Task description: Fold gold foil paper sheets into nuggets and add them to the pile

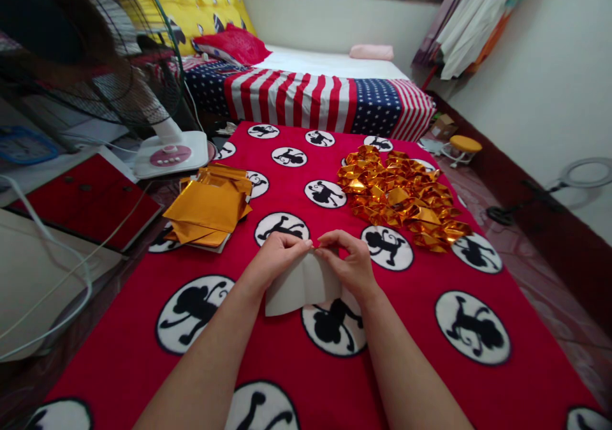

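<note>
Between my hands, above the red cloth with black-and-white monkey circles, is a sheet of paper (302, 287), its pale side facing me and a crease down its middle. My left hand (280, 258) pinches the top edge of it between thumb and finger. Close beside it, the fingertips of my right hand (351, 264) are closed on the same edge. A stack of flat gold sheets (208, 207) lies to the left of my hands. To the right sits a heap of folded, shiny gold pieces (401, 197).
The red cloth (406, 372) covers the surface before me. At the left stand a fan (169, 146) and a red panel (88, 194). A bed (306, 101) with a red pillow (234, 45) is beyond. A yellow stool (465, 144) stands at the right.
</note>
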The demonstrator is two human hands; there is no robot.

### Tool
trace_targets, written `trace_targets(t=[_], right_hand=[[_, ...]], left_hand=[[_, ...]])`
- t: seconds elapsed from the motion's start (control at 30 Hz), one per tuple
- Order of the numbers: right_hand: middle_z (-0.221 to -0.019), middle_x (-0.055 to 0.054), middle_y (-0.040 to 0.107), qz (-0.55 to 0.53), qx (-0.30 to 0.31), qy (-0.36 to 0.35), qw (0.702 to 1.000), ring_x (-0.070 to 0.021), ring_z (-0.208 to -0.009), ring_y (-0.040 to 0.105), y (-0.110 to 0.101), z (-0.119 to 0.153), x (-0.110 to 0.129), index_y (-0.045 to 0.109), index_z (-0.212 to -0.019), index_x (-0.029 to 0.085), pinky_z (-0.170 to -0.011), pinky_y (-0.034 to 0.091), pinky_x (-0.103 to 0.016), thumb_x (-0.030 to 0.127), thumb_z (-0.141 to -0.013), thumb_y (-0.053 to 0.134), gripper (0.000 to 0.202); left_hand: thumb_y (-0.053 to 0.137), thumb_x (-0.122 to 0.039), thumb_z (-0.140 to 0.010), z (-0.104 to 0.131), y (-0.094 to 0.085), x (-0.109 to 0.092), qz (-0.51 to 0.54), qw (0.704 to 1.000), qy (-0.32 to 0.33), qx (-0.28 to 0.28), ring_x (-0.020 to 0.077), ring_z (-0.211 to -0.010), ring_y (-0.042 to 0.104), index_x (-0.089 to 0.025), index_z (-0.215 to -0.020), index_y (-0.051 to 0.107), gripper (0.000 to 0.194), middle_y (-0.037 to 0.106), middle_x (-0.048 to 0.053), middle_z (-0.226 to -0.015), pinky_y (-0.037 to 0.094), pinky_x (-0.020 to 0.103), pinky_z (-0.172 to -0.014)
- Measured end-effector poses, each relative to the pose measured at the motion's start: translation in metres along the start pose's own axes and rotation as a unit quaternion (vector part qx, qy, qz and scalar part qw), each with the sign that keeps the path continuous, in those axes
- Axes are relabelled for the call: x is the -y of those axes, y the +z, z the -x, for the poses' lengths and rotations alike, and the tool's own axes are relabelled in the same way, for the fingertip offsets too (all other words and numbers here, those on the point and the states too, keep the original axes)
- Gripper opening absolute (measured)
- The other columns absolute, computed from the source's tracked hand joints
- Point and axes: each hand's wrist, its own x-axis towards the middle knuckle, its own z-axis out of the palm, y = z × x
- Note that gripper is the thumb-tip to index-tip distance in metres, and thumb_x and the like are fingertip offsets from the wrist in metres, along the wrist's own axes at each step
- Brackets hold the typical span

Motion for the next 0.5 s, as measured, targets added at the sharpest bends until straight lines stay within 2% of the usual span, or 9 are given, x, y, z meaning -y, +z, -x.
trace_targets(t=[0.33,0.5], right_hand=[[-0.078,-0.002,0.069,-0.004,0.007,0.025,1.0,-0.0137,-0.069,0.063,-0.001,0.0014,-0.0038,0.068,-0.083,0.019,-0.065,0.05,-0.024,0.02,-0.079,0.071,0.006],[-0.077,-0.002,0.068,-0.015,0.026,0.053,0.998,-0.0144,-0.071,0.063,-0.0003,0.0004,-0.005,0.068,-0.081,0.018,-0.067,0.05,-0.024,0.018,-0.077,0.071,0.004]], left_hand=[[0.059,-0.046,-0.081,-0.0001,-0.0022,0.0014,-0.067,0.996,0.064,0.002,0.0113,-0.057,0.047,-0.011,-0.067,0.067,0.039,0.054,-0.001,-0.057,0.032,0.021,-0.052],[0.058,-0.036,-0.084,-0.0018,0.0001,-0.0009,-0.139,0.983,0.113,-0.033,0.0145,-0.065,0.057,-0.013,-0.068,0.069,0.031,0.064,0.001,-0.064,0.038,0.023,-0.059]])
